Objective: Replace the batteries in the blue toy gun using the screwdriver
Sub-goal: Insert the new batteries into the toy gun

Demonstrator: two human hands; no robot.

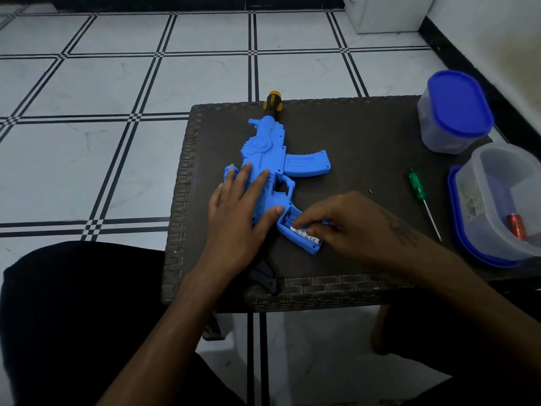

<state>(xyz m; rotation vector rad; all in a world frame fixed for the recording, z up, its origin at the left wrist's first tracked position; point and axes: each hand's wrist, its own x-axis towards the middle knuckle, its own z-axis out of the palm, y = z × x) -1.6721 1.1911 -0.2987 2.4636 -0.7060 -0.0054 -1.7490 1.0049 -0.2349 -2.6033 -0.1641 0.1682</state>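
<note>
Squarely under both hands [234,212]: toy gun [263,153]

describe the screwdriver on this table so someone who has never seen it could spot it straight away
On the dark woven table, look to the right side, between the blue toy gun and the open plastic container. The screwdriver lies flat there, touched by neither hand. It is the only thin thing there, with a clear green handle and a bare metal shaft pointing toward the near edge.

A closed blue-lidded tub [455,112] stands on the bench [366,136], well right of the fingers. Nearer, an open tub [497,200] rests on its lid [456,212].
</note>
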